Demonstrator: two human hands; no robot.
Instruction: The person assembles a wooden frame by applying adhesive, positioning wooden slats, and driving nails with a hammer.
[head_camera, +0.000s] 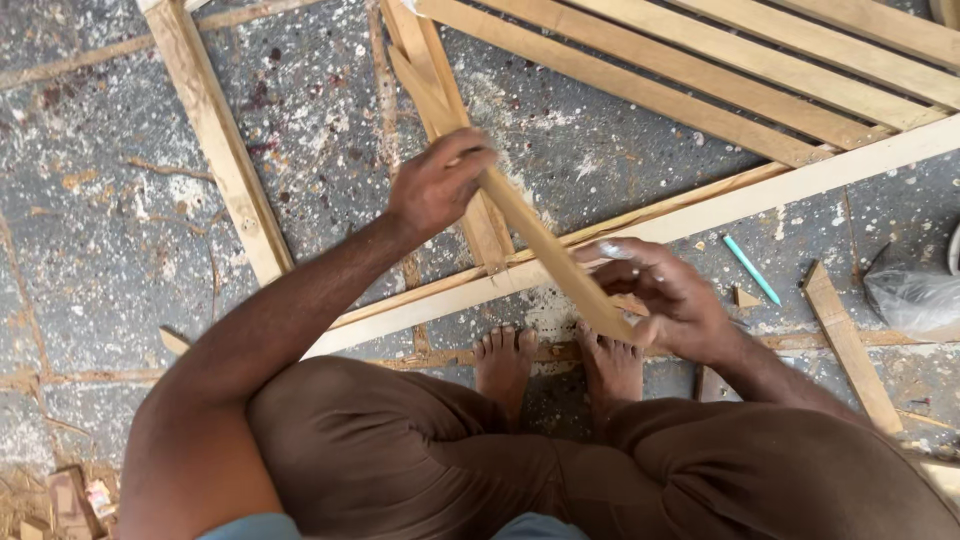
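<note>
Two hands clenched on one thin wooden strip (530, 235): left hand (435, 185) near its upper end, right hand (665, 300) pinching its lower tip above the bare feet (560, 365). Probably light, stiff, splintery; best held near both ends. Wooden frame (640, 225) flat on the speckled floor (100, 250) beneath.

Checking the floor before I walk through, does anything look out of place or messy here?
Yes. A turquoise pencil lies loose on the paint-spattered floor beside small wood offcuts. Sawdust is spilled by the bare feet, under the wooden strip held in both hands.
</note>
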